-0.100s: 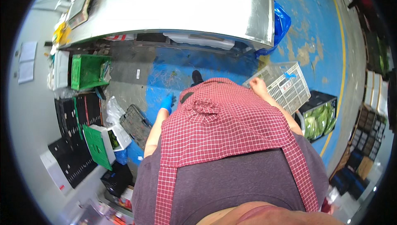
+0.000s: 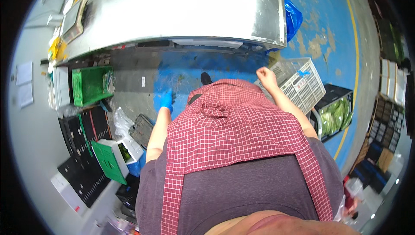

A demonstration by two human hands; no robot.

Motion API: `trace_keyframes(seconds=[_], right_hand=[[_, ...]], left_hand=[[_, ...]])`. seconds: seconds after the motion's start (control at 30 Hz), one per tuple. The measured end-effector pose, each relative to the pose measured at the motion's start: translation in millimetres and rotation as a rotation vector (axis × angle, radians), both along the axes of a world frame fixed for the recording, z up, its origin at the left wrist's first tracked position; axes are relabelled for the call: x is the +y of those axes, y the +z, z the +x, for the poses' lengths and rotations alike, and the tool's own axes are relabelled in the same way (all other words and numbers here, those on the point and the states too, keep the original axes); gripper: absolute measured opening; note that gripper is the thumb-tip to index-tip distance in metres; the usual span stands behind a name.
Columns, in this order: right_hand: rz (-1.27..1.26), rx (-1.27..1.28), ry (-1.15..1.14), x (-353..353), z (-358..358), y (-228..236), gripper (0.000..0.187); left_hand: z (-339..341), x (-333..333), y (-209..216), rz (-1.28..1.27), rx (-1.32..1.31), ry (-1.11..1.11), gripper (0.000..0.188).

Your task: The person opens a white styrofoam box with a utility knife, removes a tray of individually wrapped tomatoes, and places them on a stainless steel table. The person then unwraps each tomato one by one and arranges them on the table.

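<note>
The right grip (image 2: 267,77), a bare hand, is curling narrow, with nothing visible inside it. Just to its right, a pale lattice-sided crate (image 2: 314,81) is standing at a tilt and carrying a blue tie (image 2: 304,73); the view is not showing whether grip and crate are touching. The left grip (image 2: 165,100), gloved in blue, is hanging above the floor (image 2: 322,10) with its fingers loosely parted, holding nothing visible. Between the two arms, a red checked apron (image 2: 242,118) is covering the person's front, and a dark shoe (image 2: 205,78) is showing beyond its edge. Right of the pale crate, a black crate (image 2: 339,90) is holding leafy green vegetables (image 2: 333,118). To the far left, a green crate (image 2: 78,86) is lying with its opening showing, and crumpled clear plastic (image 2: 123,122) is resting nearer the person. Ahead, a shiny metal surface (image 2: 186,6) is spanning the upper view, with a blue bag (image 2: 292,19) hanging beside its right end.
</note>
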State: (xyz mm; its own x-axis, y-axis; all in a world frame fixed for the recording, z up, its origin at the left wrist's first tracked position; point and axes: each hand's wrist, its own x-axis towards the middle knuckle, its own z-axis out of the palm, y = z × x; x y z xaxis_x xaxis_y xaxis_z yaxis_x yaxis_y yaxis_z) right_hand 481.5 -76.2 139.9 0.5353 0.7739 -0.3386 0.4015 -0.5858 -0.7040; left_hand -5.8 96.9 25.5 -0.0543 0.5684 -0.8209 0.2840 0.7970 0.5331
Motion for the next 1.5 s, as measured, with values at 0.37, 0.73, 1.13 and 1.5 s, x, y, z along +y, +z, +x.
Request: trace_keyframes(seconds=[0.37, 0.73, 1.13, 1.5], right_hand=[[0.174, 0.029, -0.154, 94, 6, 47, 0.017], [0.32, -0.377, -0.512, 178, 220, 20, 0.016], [-0.131, -0.287, -0.366, 279, 361, -44, 0.042], [0.149, -0.213, -0.649, 274, 343, -66, 0.018]], left_hand=[[137, 215, 74, 0.48, 0.549, 0.476, 0.077], [173, 246, 53, 0.187, 0.789, 0.631, 0.056], [215, 225, 119, 0.217, 0.499, 0.743, 0.069], [239, 226, 163, 0.046, 0.403, 0.802, 0.075]])
